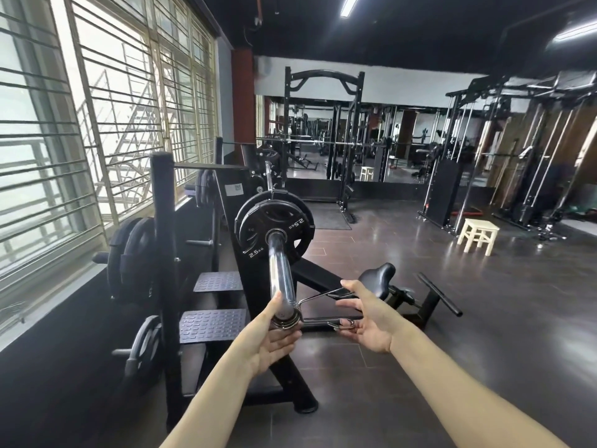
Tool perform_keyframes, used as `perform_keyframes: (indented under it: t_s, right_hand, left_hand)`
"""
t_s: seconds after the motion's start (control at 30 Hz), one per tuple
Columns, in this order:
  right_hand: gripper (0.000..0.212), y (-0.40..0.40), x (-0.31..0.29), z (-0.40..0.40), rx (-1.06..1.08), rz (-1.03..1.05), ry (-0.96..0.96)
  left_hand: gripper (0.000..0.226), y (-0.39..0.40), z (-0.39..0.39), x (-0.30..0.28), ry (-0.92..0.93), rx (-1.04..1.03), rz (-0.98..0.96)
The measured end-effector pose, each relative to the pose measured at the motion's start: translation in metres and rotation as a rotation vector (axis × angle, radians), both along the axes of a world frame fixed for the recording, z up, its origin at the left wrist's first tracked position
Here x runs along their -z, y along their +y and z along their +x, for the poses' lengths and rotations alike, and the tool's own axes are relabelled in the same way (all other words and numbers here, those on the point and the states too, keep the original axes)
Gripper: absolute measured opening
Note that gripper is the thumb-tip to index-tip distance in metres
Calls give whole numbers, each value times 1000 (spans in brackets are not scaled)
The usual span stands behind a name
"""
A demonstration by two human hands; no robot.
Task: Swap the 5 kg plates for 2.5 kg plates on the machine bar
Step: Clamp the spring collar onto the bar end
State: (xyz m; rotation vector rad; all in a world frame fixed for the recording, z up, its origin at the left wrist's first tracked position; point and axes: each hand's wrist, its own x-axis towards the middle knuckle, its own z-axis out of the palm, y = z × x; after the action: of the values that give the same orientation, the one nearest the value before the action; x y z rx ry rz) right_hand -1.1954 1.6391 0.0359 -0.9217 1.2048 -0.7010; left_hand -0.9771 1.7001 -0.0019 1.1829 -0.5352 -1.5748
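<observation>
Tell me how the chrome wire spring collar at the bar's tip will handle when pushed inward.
Likely springy, not rigid: the chrome wire spring collar is coiled wire with two long handles the right hand pinches. Probably slides easily on the smooth chrome bar sleeve while squeezed. Looks light: thin wire.

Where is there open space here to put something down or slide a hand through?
Open floor lies between the bench seat and the stool. The chrome sleeve is bare between the 2.5 kg plate and the spring collar. Crowded: the sleeve tip, where left hand and right hand hold the collar, and the window side, with stored plates and step treads.
</observation>
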Motion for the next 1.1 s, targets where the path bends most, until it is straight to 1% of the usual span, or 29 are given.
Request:
perform_keyframes:
  t_s: [0.07,0.13,0.27,0.4,0.5,0.6,0.7,0.83,0.9,0.97,1.07,1.1]
  right_hand:
    - [66,3,4,8,57,-33,-16]
    - [58,4,5,11,91,-51,-31]
    - [58,4,4,10,76,-51,5]
    - [48,5,9,21,214,-79,-77]
    - [44,7,8,26,286,-72,-128]
    - [31,6,8,31,328,-132,-89]
    - [29,6,4,37,337,-207,-68]
    - [30,1,-2,38,317,-327,3]
    - [31,1,-4,39,317,-354,22]
    - [28,4,0,39,334,-329,4]
    - [25,9,10,38,385,-235,-102]
    - [25,7,6,40,391,-228,-97]
  left_hand:
    - [76,1,-1,0,2,3,-4]
    - [77,1,-1,0,11,-4,-1]
    - [73,3,-1,-1,23,-13,5]
    - [73,3,-2,-1,30,-19,5]
    - [71,4,-4,-1,51,-33,1]
    - [68,5,-4,-2,85,-35,-2]
    - [70,5,-4,0,127,-26,-13]
    - [74,7,-12,7,249,-77,-49]
    - [72,6,-12,10,278,-77,-57]
    - [70,3,-7,7,239,-60,-51]
    - [66,-4,-1,4,114,-36,-24]
    - [67,-7,0,4,104,-44,-21]
